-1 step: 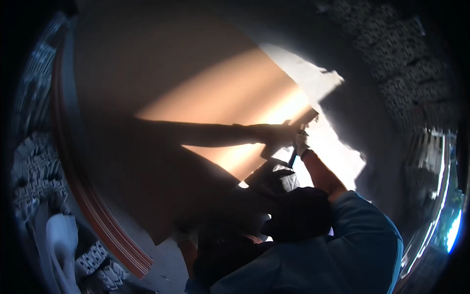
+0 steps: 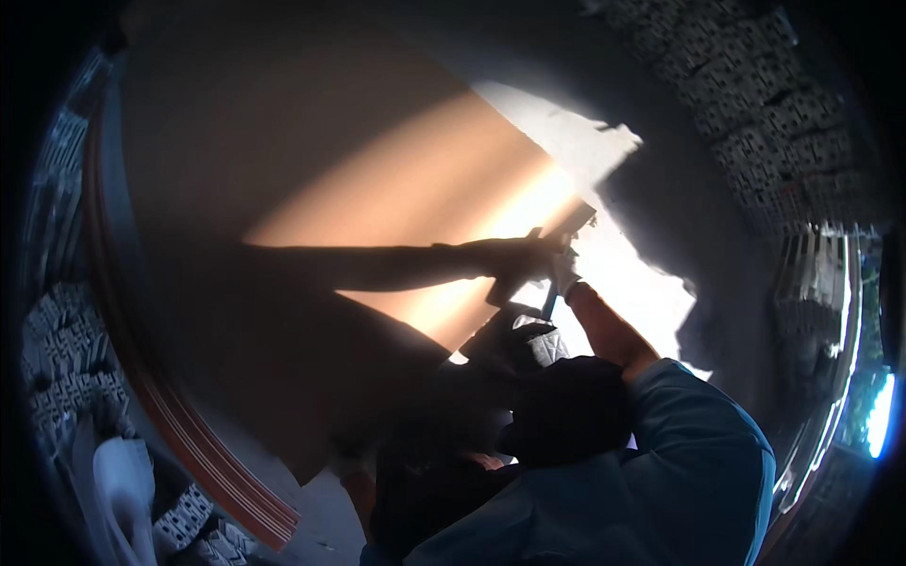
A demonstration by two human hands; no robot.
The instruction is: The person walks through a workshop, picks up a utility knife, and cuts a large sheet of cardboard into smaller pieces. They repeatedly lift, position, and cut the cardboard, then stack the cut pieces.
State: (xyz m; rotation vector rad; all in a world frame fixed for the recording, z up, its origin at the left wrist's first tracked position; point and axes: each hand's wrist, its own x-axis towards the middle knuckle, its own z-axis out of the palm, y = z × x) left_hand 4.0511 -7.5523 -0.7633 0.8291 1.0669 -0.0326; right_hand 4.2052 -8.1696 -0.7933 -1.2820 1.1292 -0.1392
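Observation:
A large flat brown board [image 2: 406,189] fills the left and middle, with a bright patch of sunlight across it and the dark shadow of an arm. My right hand [image 2: 564,270], in what looks like a pale glove, is closed around a tool at the board's sunlit right edge. The tool has a dark, straight bar [image 2: 574,221] and a bluish handle [image 2: 550,300]; its exact kind is hard to make out in the glare. In deep shadow near the board's bottom corner is my left hand [image 2: 351,460]; its fingers are too dark to read.
Striped reddish-brown strips [image 2: 203,448] curve along the board's left. Stacks of patterned grey pieces [image 2: 71,330] stand at far left, others [image 2: 774,123] at upper right. A pale, rounded object [image 2: 125,481] lies at lower left. Bright floor [image 2: 642,302] shows right of the board.
The view has shifted slightly, so the board and stacks sit a little further left. My right hand and its tool appear slightly left, still at the board's edge.

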